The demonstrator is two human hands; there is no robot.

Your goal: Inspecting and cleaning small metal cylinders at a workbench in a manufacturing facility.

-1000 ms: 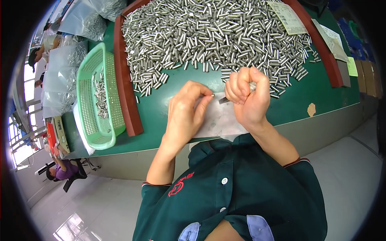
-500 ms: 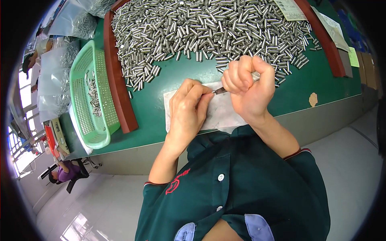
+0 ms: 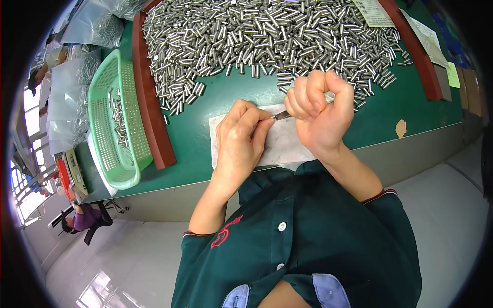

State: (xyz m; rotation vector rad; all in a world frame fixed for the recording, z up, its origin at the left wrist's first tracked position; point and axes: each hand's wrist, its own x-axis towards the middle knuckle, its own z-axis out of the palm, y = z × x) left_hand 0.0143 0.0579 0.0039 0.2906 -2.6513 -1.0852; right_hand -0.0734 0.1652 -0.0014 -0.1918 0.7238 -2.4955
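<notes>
Both of my hands are over a white sheet (image 3: 287, 143) on the green tabletop. My left hand (image 3: 239, 136) is closed in a pinch, thumb against fingertips; whatever lies between them is mostly hidden. My right hand (image 3: 322, 115), turned palm up, is wrapped round a slim dark knife-like tool (image 3: 282, 115). Most of that tool is covered by the fingers, and its tip reaches the left fingertips. Just beyond my hands spreads a large heap of short, shiny metal pins (image 3: 267, 38).
Red-brown rails (image 3: 154, 118) flank the heap. At left stands a green plastic basket (image 3: 131, 177) with some pins inside, near clear bags (image 3: 67, 100) of parts. Paper slips (image 3: 374, 13) lie at the right. A person in purple (image 3: 86, 218) sits at far left.
My right hand has shifted very slightly to the right, still round the tool. The left hand keeps its pinch in nearly the same spot.
</notes>
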